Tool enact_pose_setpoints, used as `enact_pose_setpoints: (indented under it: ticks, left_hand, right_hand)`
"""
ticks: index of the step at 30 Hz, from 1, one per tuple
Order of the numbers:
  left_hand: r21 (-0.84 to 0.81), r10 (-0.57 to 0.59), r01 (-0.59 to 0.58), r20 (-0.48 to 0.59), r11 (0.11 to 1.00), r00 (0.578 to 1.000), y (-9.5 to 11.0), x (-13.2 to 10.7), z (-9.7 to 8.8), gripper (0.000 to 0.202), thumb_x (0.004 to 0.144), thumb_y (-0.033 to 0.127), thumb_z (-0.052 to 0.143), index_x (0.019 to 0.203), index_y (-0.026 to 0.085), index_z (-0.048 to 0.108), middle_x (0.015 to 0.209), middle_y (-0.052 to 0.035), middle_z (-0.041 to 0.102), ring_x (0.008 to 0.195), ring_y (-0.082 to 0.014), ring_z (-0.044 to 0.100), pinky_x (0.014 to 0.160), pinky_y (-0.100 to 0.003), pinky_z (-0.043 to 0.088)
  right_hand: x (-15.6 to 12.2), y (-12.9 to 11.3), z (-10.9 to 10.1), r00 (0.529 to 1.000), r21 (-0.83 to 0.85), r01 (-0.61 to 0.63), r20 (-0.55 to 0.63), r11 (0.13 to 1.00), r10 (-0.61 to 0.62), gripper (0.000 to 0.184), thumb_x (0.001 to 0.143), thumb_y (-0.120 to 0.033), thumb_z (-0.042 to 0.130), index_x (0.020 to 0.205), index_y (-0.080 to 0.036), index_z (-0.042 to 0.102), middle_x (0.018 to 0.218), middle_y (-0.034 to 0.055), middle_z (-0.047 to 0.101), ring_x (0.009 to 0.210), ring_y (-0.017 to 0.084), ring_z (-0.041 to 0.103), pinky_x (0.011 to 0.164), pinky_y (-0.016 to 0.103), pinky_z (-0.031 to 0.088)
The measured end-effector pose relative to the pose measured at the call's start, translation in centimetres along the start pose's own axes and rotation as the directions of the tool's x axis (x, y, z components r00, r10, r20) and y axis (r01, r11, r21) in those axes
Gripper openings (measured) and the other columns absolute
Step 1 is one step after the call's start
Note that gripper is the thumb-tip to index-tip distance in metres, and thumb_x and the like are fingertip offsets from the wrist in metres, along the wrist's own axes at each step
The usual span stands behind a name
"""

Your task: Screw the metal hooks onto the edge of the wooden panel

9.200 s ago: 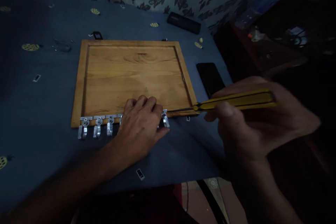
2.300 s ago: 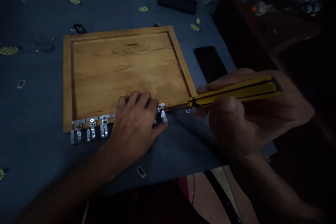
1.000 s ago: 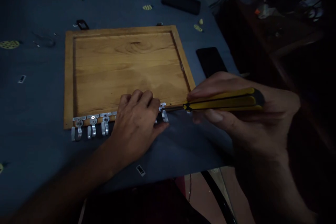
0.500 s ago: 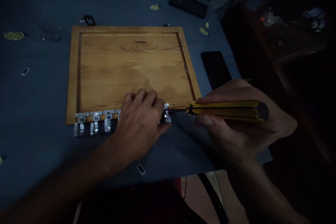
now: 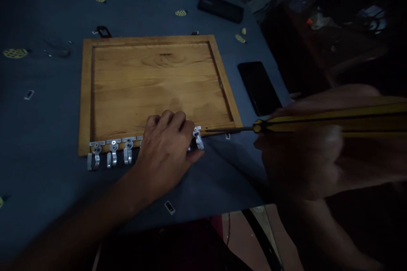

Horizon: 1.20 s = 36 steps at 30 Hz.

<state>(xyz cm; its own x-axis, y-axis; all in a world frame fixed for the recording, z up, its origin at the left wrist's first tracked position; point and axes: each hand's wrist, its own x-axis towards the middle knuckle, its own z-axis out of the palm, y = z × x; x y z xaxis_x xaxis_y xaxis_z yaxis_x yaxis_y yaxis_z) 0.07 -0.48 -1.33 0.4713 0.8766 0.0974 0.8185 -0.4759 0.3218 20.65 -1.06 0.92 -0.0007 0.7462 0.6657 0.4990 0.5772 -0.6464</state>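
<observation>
A framed wooden board lies on the blue cloth, with silver metal hooks along its near edge. My left hand is closed over this edge, fingers bent on top and thumb below, covering some of the hooks. Just past its fingers, the rightmost hook shows. My right hand, blurred, grips a screwdriver with a yellow and black handle. Its thin shaft points left across the board's near right corner, the tip a little to the right of that last hook.
A black phone lies right of the board. Behind it are a dark oblong case and a small black frame-shaped piece. Clear-looking glasses rest at the left. The table's near edge drops off below my hands.
My right hand has pulled back to the right with the screwdriver, and the tip has come away from the rightmost hook. My left hand keeps its place on the board; the view has shifted slightly.
</observation>
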Motion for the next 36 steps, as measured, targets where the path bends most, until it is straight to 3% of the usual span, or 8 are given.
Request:
enact_pose_setpoints:
  ticks: [6,9,14,20,31,36]
  left_hand:
    - [0.021,-0.004,0.004,-0.002,1.0,1.0,0.0,0.0,0.0,0.029,0.084,0.04,0.078,0.098,0.016,0.068,0.101,-0.0085,0.066,0.1,-0.032,0.06,0.082,-0.046,0.046]
    - [0.018,-0.01,0.01,0.012,1.0,1.0,0.1,-0.1,-0.1,0.027,0.085,0.039,0.078,0.096,0.017,0.067,0.101,-0.0082,0.066,0.101,-0.0315,0.06,0.083,-0.046,0.047]
    - [-0.002,-0.011,0.011,0.001,1.0,1.0,0.2,-0.2,-0.2,0.027,0.084,0.037,0.079,0.096,0.017,0.066,0.1,-0.0074,0.066,0.101,-0.0309,0.06,0.084,-0.045,0.047]
    - [-0.021,-0.021,0.021,0.003,1.0,1.0,0.2,-0.1,-0.2,0.026,0.085,0.036,0.078,0.098,0.017,0.067,0.101,-0.0072,0.066,0.102,-0.0301,0.06,0.086,-0.046,0.046]
    - [-0.016,-0.023,0.024,0.034,1.0,0.999,0.1,-0.2,-0.3,0.025,0.087,0.037,0.075,0.1,0.017,0.067,0.103,-0.0077,0.066,0.103,-0.0301,0.058,0.086,-0.045,0.046]
    - [-0.005,-0.025,0.025,0.039,1.0,0.999,0.1,-0.1,-0.4,0.022,0.088,0.036,0.073,0.098,0.018,0.067,0.099,-0.0075,0.065,0.1,-0.0299,0.059,0.084,-0.044,0.045]
  right_hand:
    - [0.1,0.7,2.6,0.988,0.062,0.147,-0.047,0.987,-0.144,0.006,0.081,-0.016,0.078,0.086,-0.015,0.075,0.079,0.0035,0.075,0.064,0.015,0.07,0.053,0.031,0.054]
    - [-0.1,1.0,2.8,0.989,0.077,0.137,-0.059,0.988,-0.132,0.007,0.08,-0.015,0.079,0.085,-0.013,0.075,0.079,0.0042,0.075,0.065,0.014,0.07,0.054,0.029,0.054]
    - [0.0,0.8,2.7,0.997,0.064,0.083,0.001,0.995,-0.083,0.006,0.08,-0.008,0.074,0.082,-0.014,0.072,0.083,0.0036,0.075,0.07,0.014,0.071,0.06,0.029,0.057]
    - [0.5,0.5,2.0,0.977,0.003,0.169,0.13,0.986,-0.168,0.016,0.082,-0.005,0.069,0.094,-0.015,0.071,0.082,0.0017,0.074,0.068,0.011,0.067,0.057,0.026,0.053]
    - [0.5,0.1,1.8,0.983,0.022,0.096,0.154,0.995,-0.098,0.021,0.082,-0.015,0.074,0.099,-0.027,0.073,0.08,0.0002,0.073,0.062,0.017,0.066,0.051,0.034,0.054]
    - [1.8,-0.4,1.9,0.958,0.151,0.003,0.282,0.989,-0.046,0.024,0.08,-0.014,0.078,0.099,-0.028,0.073,0.084,-0.0003,0.076,0.079,0.023,0.074,0.062,0.036,0.062]
